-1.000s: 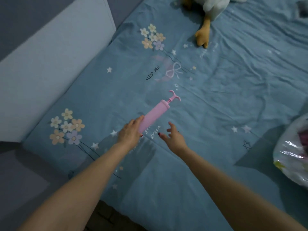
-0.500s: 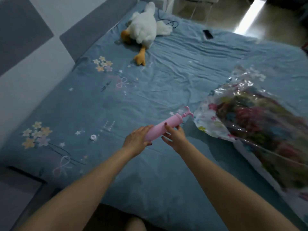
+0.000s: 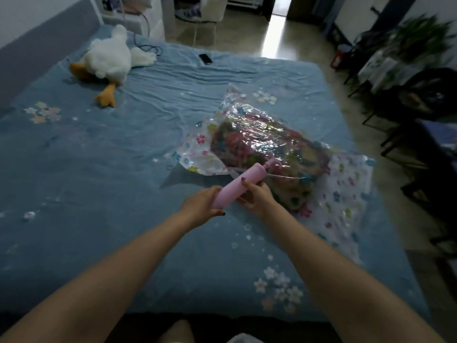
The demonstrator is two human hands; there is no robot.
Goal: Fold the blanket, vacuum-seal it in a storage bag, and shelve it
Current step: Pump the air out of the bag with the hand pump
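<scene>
Both hands — left hand (image 3: 201, 205) and right hand (image 3: 257, 198) — grip a pink hand pump (image 3: 238, 185) just before the storage bag (image 3: 343, 194) on the bed (image 3: 123, 157); the blanket (image 3: 262, 144) is bagged — vacuuming and shelving apparently remain.

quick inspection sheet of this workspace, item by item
surface: bed with a wrinkled blue flower-print sheet
job's things: clear storage bag lies on the bed with the colourful blanket inside; pink hand pump held over its near edge
clutter: plush duck, phone, small white cap
grippers: left hand and right hand both grip the pump
cables: dark cable near the duck
surroundings: chairs, potted plant, open doorway
</scene>
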